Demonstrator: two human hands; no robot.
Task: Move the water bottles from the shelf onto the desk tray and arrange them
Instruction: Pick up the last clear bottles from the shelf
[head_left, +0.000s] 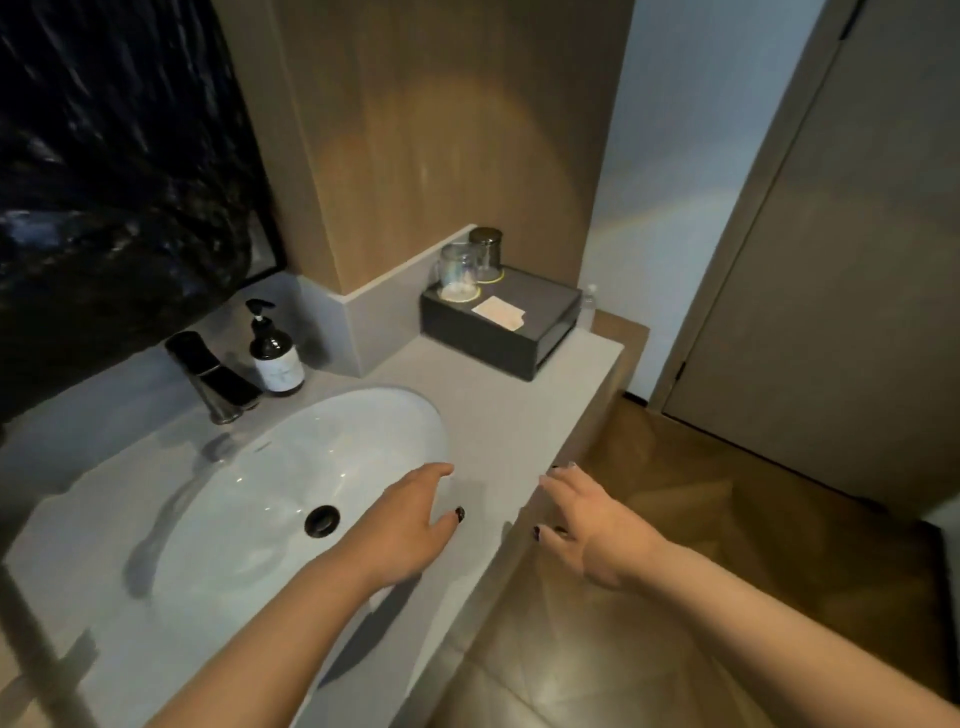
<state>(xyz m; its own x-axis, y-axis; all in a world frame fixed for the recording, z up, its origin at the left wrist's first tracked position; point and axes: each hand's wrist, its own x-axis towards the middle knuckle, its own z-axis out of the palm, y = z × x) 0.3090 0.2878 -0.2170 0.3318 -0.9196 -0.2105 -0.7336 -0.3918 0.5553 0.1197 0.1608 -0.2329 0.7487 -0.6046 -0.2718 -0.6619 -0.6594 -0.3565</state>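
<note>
Both hands empty, fingers spread: left hand over the sink rim, right hand at the counter edge. One upright bottle stands ahead beyond the dark tray, nearer the right hand.

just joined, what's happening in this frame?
A person stands at a bathroom counter, both arms stretched forward. The left hand hovers open by the rim of the sink; the right hand is open near the counter's edge. Neither holds anything. At the far end a dark tray box carries two glasses and a card. A small bottle seems to stand just behind it, untouched.
</note>
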